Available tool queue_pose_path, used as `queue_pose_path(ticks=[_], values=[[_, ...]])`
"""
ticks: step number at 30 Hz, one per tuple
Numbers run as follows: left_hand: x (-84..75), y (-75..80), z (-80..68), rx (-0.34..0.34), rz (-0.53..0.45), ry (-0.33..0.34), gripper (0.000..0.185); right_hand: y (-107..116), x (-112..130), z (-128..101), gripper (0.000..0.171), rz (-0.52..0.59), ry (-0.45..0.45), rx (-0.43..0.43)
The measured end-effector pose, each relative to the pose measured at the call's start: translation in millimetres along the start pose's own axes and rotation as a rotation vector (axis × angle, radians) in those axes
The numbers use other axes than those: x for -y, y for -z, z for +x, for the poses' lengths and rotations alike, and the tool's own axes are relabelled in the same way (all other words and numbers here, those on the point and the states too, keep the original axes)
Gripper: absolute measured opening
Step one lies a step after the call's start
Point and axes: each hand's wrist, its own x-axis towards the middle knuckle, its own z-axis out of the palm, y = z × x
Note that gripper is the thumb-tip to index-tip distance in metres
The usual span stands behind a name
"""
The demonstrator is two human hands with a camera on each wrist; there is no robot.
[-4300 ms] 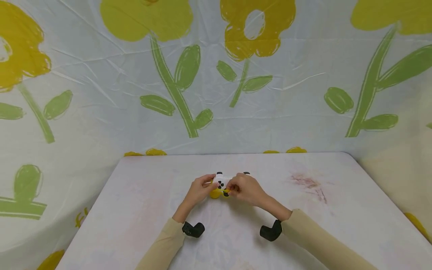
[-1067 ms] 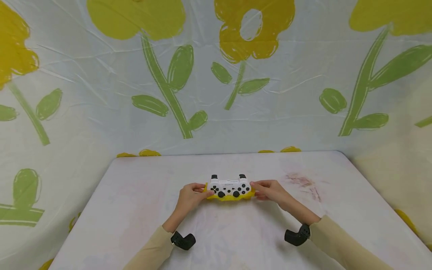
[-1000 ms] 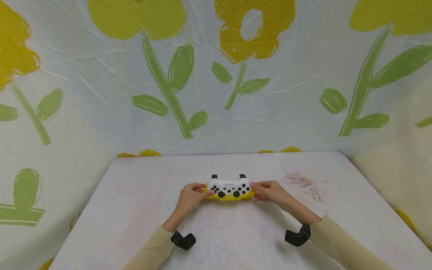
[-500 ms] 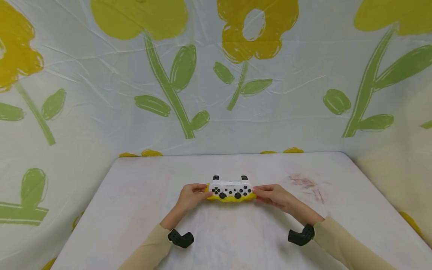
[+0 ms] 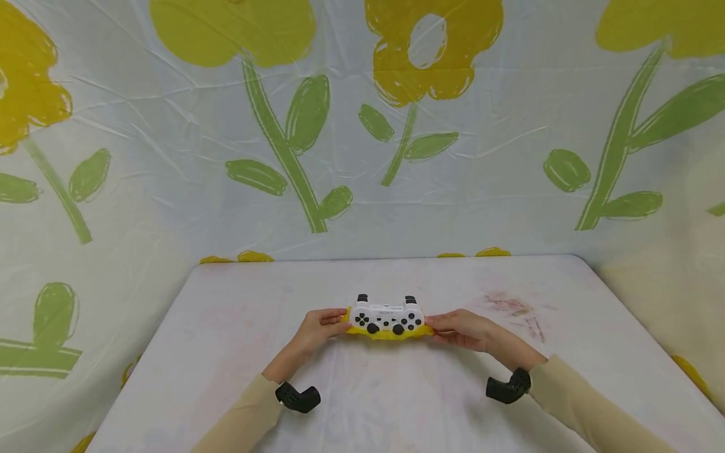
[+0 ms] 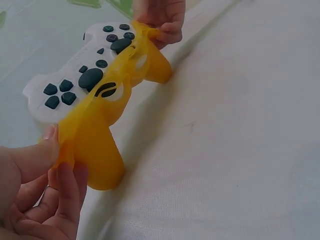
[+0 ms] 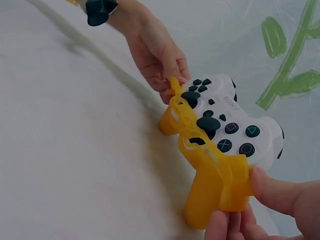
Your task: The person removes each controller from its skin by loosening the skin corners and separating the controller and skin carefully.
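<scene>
Backdrop: white, creased floral cloth printed with large yellow and olive flowers on green stems, hung behind and along both sides.
Left hand: nearly closed, thumb above and bent fingers below, pinching the left edge of a yellow, rubbery, thin-walled cover.
Right hand: nearly closed likewise, thumb and fingertips pinching the cover's right edge.
Table: pale, flat surface with rounded far corners, cloth-like top, faint pinkish blotches; one reddish-brown smear beyond the right hand.
Controller: white plastic Sony game controller, black buttons and two black thumbsticks; between the two hands, mid-table, face up and tilted toward the person, black shoulder buttons on the far side. Contact with the table: cannot be told.
Cover, contents: both controller grips inside; white face mostly bare; the cover's round openings sit below the thumbsticks, not around them.
Sleeves: beige cloth, left sleeve and right sleeve.
Wrist fittings: angular black devices, one at the left wrist, one at the right.
</scene>
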Motion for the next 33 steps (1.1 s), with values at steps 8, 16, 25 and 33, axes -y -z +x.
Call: queue_pose_path(ticks=[8, 16, 25, 33], values=[[-3.6, 1.0, 4.2, 0.028, -0.095, 0.042, 0.041, -2.6, 4.2, 1.6, 0.018, 0.095, -0.037, 0.013], [-8.4, 1.6, 5.1, 0.014, -0.073, 0.115, 0.04, -3.4, 9.5, 0.8, 0.017, 0.112, -0.095, 0.023], [-15.2, -2.3, 3.7, -0.045, 0.009, 0.118, 0.035, -5.0, 10.6, 1.5, 0.014, 0.104, -0.094, -0.031], [-19.7, -6.9, 2.5, -0.109, 0.084, 0.099, 0.033, -6.6, 12.1, 5.8, 0.013, 0.062, -0.062, -0.067]])
